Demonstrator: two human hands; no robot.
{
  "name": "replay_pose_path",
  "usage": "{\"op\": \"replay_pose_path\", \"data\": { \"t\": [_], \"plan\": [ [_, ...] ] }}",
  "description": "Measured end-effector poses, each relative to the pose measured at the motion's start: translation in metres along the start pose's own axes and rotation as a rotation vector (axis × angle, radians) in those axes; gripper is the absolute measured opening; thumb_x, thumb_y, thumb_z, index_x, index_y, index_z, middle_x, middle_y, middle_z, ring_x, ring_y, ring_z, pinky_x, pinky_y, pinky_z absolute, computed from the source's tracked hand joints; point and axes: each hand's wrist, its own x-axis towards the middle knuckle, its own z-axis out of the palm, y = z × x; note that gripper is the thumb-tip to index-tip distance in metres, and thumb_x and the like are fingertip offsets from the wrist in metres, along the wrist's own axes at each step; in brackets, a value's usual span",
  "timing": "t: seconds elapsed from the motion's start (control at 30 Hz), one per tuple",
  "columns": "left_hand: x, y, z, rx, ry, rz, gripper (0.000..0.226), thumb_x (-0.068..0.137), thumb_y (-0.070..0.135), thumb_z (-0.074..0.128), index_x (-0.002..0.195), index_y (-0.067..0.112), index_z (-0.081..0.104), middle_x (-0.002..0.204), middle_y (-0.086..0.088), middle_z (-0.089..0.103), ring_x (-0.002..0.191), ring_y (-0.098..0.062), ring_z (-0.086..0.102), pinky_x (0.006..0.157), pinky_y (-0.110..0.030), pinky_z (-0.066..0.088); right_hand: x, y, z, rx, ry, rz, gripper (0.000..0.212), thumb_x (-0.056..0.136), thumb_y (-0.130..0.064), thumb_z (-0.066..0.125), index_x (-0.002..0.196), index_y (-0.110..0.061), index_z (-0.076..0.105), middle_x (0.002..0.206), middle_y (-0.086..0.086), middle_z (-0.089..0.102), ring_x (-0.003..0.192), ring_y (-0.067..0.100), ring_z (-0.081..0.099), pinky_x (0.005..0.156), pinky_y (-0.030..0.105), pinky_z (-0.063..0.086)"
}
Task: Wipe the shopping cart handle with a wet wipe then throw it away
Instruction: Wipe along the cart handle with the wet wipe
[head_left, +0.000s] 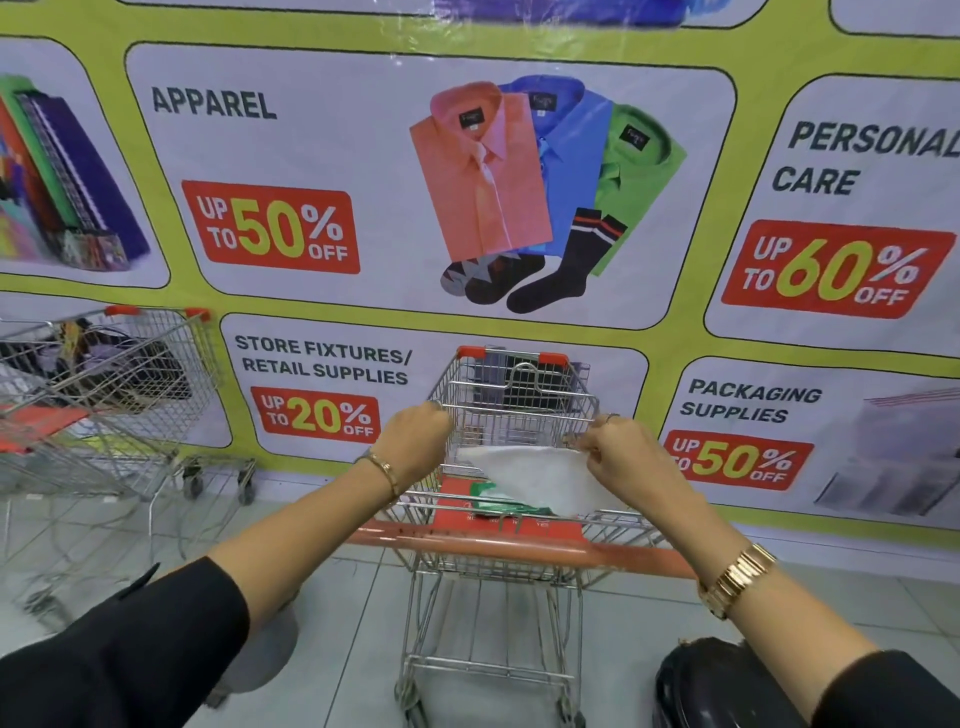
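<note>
A small wire shopping cart (514, 395) stands in front of me against a poster wall. Its orange handle (519, 548) runs across below my forearms. Above the cart's child seat, both hands hold a white wet wipe (540, 475) stretched out flat. My left hand (415, 441) pinches its left edge, though that grip is mostly hidden behind the hand. My right hand (618, 457) pinches the wipe's right corner. A green and white wipe packet (498, 501) lies on the orange seat flap under the wipe.
A second, larger wire cart (104, 395) stands at the left with goods inside. A black round object (722, 686), possibly a bin, sits at the lower right by my right forearm. The floor is pale tile.
</note>
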Motion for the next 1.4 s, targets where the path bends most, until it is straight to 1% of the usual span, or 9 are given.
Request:
{"op": "replay_pose_path", "data": {
  "t": [0.2, 0.37, 0.53, 0.7, 0.87, 0.93, 1.0, 1.1, 1.4],
  "plan": [
    [-0.014, 0.001, 0.003, -0.219, 0.040, -0.037, 0.028, 0.088, 0.008, 0.052, 0.109, 0.006, 0.070, 0.103, -0.010, 0.073, 0.090, -0.017, 0.063, 0.093, -0.028, 0.051, -0.012, 0.002, 0.002, 0.095, 0.068, 0.054, 0.023, 0.084, -0.011, 0.049, 0.091, -0.005, 0.070, 0.090, 0.014, 0.067, 0.081, 0.030, 0.062, 0.074, 0.037, 0.051],
    [-0.015, 0.044, 0.001, -0.570, -0.040, 0.010, 0.032, 0.088, 0.021, 0.062, 0.114, 0.004, 0.066, 0.106, -0.012, 0.072, 0.076, -0.012, 0.061, 0.058, -0.007, 0.049, -0.005, -0.008, -0.013, 0.152, 0.038, 0.069, 0.023, 0.085, -0.018, 0.049, 0.085, -0.005, 0.067, 0.078, 0.009, 0.066, 0.070, 0.024, 0.058, 0.062, 0.028, 0.042],
    [-0.006, 0.071, 0.011, -0.685, -0.137, 0.044, 0.031, 0.078, 0.032, 0.071, 0.098, 0.008, 0.071, 0.096, -0.015, 0.072, 0.079, -0.017, 0.059, 0.080, -0.036, 0.057, 0.002, -0.011, -0.030, 0.168, 0.017, 0.026, 0.021, 0.086, -0.019, 0.053, 0.093, -0.009, 0.069, 0.091, 0.009, 0.073, 0.083, 0.025, 0.065, 0.077, 0.036, 0.053],
    [-0.007, 0.074, 0.014, -0.715, -0.132, 0.052, 0.050, 0.074, 0.033, 0.076, 0.118, 0.013, 0.064, 0.113, -0.007, 0.070, 0.094, -0.017, 0.060, 0.083, -0.029, 0.052, 0.001, -0.017, -0.045, 0.210, 0.004, -0.058, 0.021, 0.086, -0.016, 0.054, 0.098, -0.009, 0.070, 0.097, 0.007, 0.073, 0.087, 0.021, 0.064, 0.079, 0.030, 0.048],
    [-0.006, 0.068, 0.002, -0.739, -0.222, 0.168, 0.096, 0.066, 0.026, 0.083, 0.146, 0.023, 0.029, 0.151, 0.000, 0.028, 0.135, -0.016, 0.031, 0.110, -0.036, 0.028, 0.000, -0.017, -0.056, 0.166, -0.033, -0.151, 0.020, 0.087, -0.014, 0.054, 0.100, -0.012, 0.069, 0.097, 0.006, 0.072, 0.078, 0.015, 0.054, 0.074, 0.027, 0.042],
    [-0.003, 0.064, 0.001, -0.805, -0.236, 0.174, 0.071, 0.066, 0.020, 0.083, 0.130, 0.020, 0.052, 0.147, -0.002, 0.038, 0.130, -0.014, 0.037, 0.109, -0.035, 0.028, 0.000, -0.016, -0.060, 0.147, -0.035, -0.171, 0.020, 0.087, -0.014, 0.054, 0.100, -0.013, 0.069, 0.100, 0.004, 0.072, 0.086, 0.017, 0.059, 0.075, 0.027, 0.041],
    [0.000, 0.058, 0.002, -0.907, -0.261, 0.150, 0.020, 0.067, 0.008, 0.081, 0.078, 0.016, 0.066, 0.113, -0.003, 0.064, 0.101, -0.007, 0.053, 0.094, -0.022, 0.037, 0.000, -0.014, -0.063, 0.131, -0.039, -0.188, 0.020, 0.087, -0.014, 0.054, 0.100, -0.014, 0.069, 0.103, 0.003, 0.071, 0.087, 0.015, 0.058, 0.075, 0.026, 0.040],
    [0.004, 0.048, 0.008, -1.085, -0.376, 0.095, 0.043, 0.070, -0.013, 0.071, 0.049, 0.014, 0.045, 0.057, 0.010, 0.062, 0.063, 0.000, 0.059, 0.063, -0.011, 0.048, 0.001, -0.010, -0.066, 0.105, -0.048, -0.210, 0.020, 0.088, -0.015, 0.054, 0.100, -0.016, 0.069, 0.103, 0.002, 0.070, 0.080, 0.009, 0.049, 0.073, 0.023, 0.035],
    [0.008, 0.053, 0.006, -1.511, -0.577, 0.088, 0.065, 0.068, -0.019, 0.048, 0.123, 0.015, 0.046, 0.111, -0.003, 0.059, 0.100, -0.016, 0.058, 0.063, -0.018, 0.053, 0.004, -0.012, -0.068, 0.113, -0.078, -0.245, 0.019, 0.086, -0.015, 0.057, 0.099, -0.018, 0.070, 0.100, 0.003, 0.070, 0.077, 0.008, 0.045, 0.072, 0.022, 0.033]
  ]
}}
